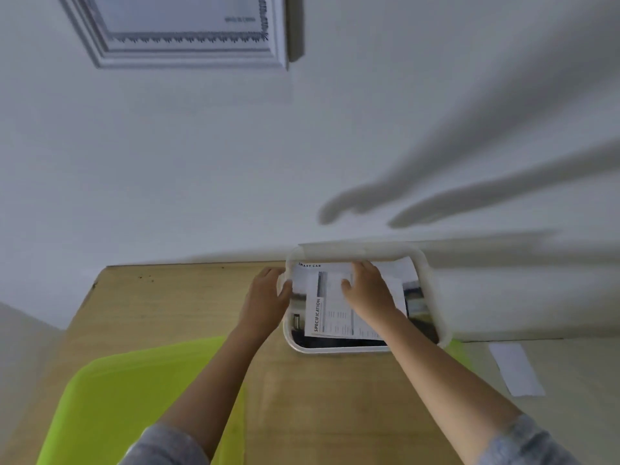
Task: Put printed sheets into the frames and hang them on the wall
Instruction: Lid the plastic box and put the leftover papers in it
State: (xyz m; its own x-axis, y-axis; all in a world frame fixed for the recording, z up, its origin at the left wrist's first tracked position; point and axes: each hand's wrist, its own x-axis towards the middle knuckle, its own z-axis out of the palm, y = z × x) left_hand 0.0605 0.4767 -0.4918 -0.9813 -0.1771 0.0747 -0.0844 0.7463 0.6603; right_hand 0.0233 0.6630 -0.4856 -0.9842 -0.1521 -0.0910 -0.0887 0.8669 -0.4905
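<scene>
Left hand [268, 297] clamped on left rim of white tray [335, 350]: fingers curled over the edge, thumb on the inner side, gripping it. Right hand [367, 290] laid on top of printed sheets [330, 317] inside the tray, fingers bent down over the far part of the stack, thumb on the paper toward the left. Can't tell if pinching a sheet or only pressing on it.

Sheets directly under right fingers and palm, poking out left of the thumb and right of the knuckles; just right of left fingertips, w/ only the tray rim between. Top sheet marked "SPECIFICATION" along its left side, lying askew; under it a sheet headed "SMART CAR" w/ a dark photo. More white paper showing right of the right hand.

Count: 2 hands, both at the tray. 1 tray. Sheets: at least 2 plainly, prob. more, exact no. not readable. 1 frame [188, 55], pale moulded, on the wall [167, 162] well above and left of the left fingers, holding a sheet w/ ornamental border. 1 wooden table [188, 303] under tray and forearms. 1 lime-green plastic piece [134, 397] near side of the left forearm, well short of the fingers. 1 white paper slip [516, 367] apart, right of and nearer than the right fingers.
</scene>
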